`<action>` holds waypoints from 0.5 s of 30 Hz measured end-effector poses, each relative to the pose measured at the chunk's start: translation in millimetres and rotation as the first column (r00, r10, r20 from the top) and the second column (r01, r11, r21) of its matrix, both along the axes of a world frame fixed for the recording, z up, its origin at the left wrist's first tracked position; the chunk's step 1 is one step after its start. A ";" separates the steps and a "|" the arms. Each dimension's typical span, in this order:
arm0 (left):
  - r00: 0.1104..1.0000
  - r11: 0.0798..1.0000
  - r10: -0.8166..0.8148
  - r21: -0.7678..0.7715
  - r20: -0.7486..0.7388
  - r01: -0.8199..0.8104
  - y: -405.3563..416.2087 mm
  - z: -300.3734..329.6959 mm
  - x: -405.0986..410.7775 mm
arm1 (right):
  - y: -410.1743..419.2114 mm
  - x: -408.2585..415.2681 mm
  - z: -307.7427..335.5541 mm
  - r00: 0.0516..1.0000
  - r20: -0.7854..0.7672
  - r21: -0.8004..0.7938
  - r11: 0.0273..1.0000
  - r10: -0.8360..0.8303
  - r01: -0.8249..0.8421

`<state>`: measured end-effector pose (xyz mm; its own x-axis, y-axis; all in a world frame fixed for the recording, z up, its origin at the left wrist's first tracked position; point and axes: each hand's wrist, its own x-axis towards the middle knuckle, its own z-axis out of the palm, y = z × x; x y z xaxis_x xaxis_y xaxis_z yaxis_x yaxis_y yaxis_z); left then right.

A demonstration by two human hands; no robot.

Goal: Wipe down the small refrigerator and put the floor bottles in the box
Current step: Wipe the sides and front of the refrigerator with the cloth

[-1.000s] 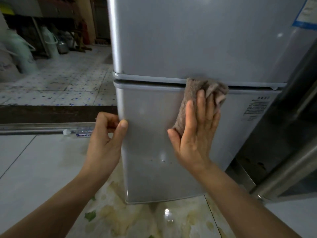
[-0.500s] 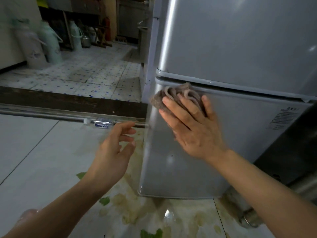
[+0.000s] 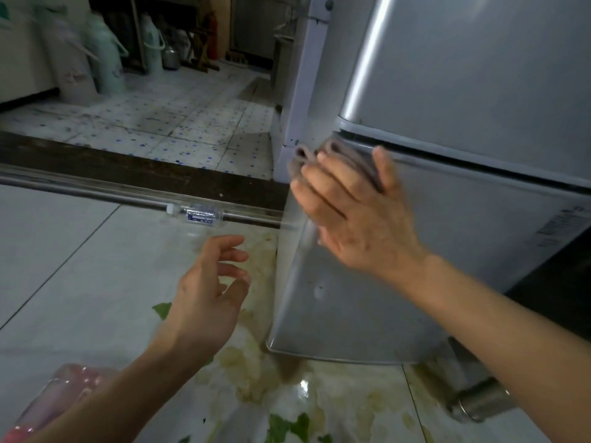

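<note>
The small silver refrigerator (image 3: 463, 129) fills the right side, with a seam between its upper and lower doors. My right hand (image 3: 348, 206) presses a brown cloth (image 3: 323, 155) flat against the left end of the lower door, just under the seam. My left hand (image 3: 211, 289) hovers above the floor left of the fridge, fingers apart and holding nothing. A clear plastic bottle (image 3: 198, 215) with a blue label lies on its side against the metal door rail. A pink-tinted bottle (image 3: 60, 394) lies at the bottom left, partly hidden by my left forearm.
A dark threshold (image 3: 128, 171) and metal rail (image 3: 80, 190) cross the floor at left. Beyond it, pale green thermos flasks (image 3: 105, 55) stand on a speckled tiled floor. The floor tile under the fridge has a green and yellow pattern (image 3: 256, 362). A metal tube (image 3: 479, 398) lies at lower right.
My right hand slid the cloth left along the top of the lower door to its left corner. My left hand let go of the fridge's edge and drew back, opening.
</note>
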<state>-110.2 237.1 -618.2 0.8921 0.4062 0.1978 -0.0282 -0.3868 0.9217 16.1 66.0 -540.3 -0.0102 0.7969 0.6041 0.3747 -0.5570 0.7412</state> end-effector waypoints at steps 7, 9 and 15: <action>0.999 1.000 0.017 -0.025 -0.031 -0.018 4.1 -10.1 7.7 | 3.6 -2.6 -42.8 0.999 -0.050 -0.039 0.999 -0.001 -0.001; 0.999 1.000 0.009 0.009 -0.042 -0.008 6.6 -15.4 6.3 | -0.4 -6.7 -83.1 0.994 -0.077 -0.218 0.974 -0.080 0.062; 0.998 0.996 -0.005 0.091 -0.067 0.011 -2.2 -21.9 5.0 | -21.2 -21.1 -152.0 0.944 -0.198 -0.497 0.857 -0.264 0.135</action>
